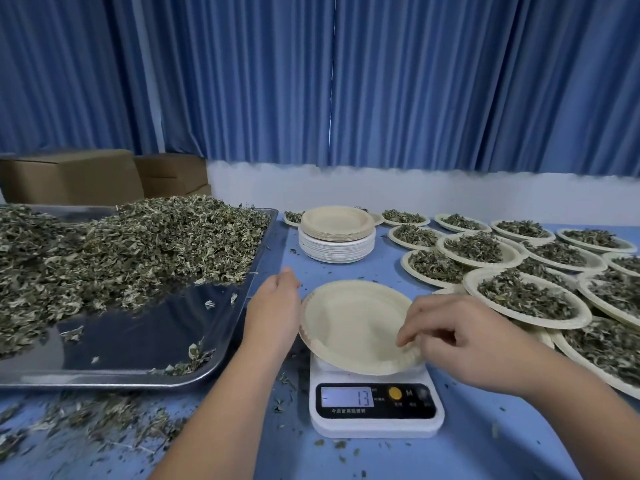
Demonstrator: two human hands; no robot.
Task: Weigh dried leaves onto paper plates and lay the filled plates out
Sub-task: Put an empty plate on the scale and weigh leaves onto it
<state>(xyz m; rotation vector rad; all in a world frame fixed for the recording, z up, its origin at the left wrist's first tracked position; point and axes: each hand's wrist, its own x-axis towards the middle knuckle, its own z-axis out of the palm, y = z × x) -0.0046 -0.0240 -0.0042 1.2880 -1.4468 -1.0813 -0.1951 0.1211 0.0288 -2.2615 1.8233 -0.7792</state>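
Note:
An empty cream paper plate (349, 323) lies on the white digital scale (375, 407), whose display reads 13. My left hand (275, 306) sits against the plate's left rim, fingers hidden behind it. My right hand (460, 337) hovers over the plate's right rim with fingers curled down onto it, seeming to pinch the edge. A big heap of dried leaves (114, 251) fills the steel tray (145, 341) at the left. Several filled plates (526, 296) are spread out at the right.
A stack of unused paper plates (337, 233) stands behind the scale. Loose leaf crumbs (90, 420) litter the blue table near the tray's front edge. Cardboard boxes (86, 178) stand at the back left against blue curtains.

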